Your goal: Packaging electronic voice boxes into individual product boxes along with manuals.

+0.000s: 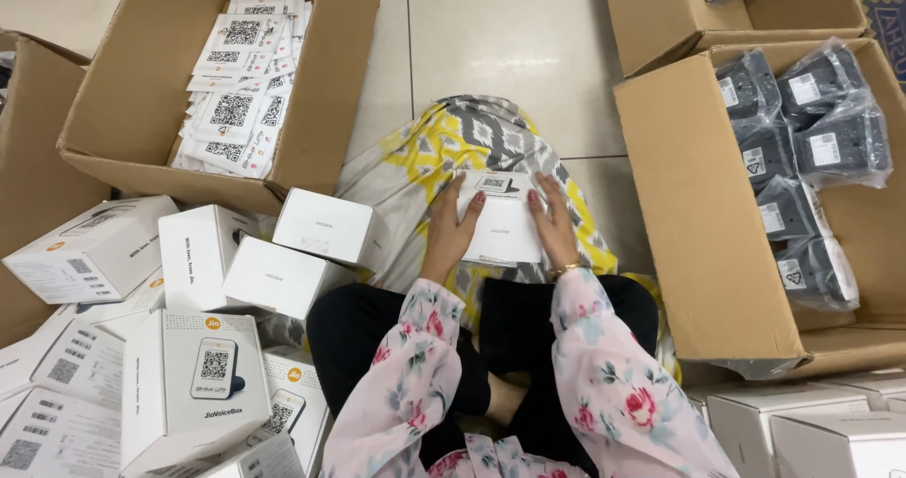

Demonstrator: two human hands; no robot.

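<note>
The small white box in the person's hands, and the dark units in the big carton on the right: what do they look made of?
The small white box, held between left hand and right hand, looks like smooth matte printed cardboard with crisp folded edges. The dark grey units appear hard plastic, each inside a glossy, crinkled clear plastic bag. Their brown carton is plain cardboard.

This looks like a packing area set up on a tiled floor (510, 53). Open cardboard cartons (703, 223) hold bagged dark devices (802, 148) and stacks of printed cards (241, 91), and small white retail boxes (189, 384) pile around a person seated cross-legged.
</note>
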